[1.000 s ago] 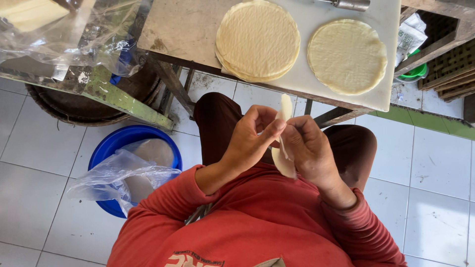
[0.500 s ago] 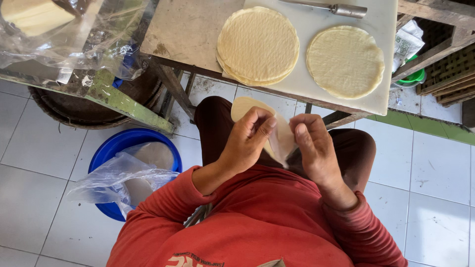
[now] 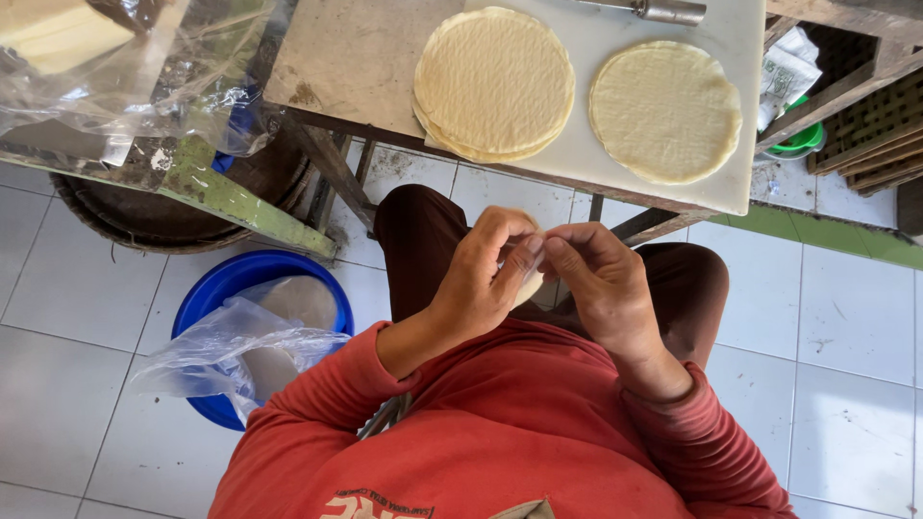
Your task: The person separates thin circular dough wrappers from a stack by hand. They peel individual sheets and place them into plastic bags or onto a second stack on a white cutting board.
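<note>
Both my hands meet over my lap, below the table edge. My left hand (image 3: 486, 279) and my right hand (image 3: 601, 284) pinch a thin pale round wrapper (image 3: 526, 286) between their fingertips; most of it is hidden behind the fingers. On the white board (image 3: 615, 154) above lie a stack of round pale wrappers (image 3: 494, 84) on the left and a single flat wrapper (image 3: 665, 111) on the right.
A metal-handled tool (image 3: 663, 10) lies at the board's far edge. A blue basin (image 3: 226, 288) with a clear plastic bag (image 3: 221, 351) stands on the tiled floor at my left. Crumpled plastic (image 3: 125, 67) covers a green-edged bench at upper left. Wooden slats (image 3: 875, 125) are at the right.
The wrapper was held up and spread between my hands; now my fingers have drawn together around it and it is mostly hidden.
</note>
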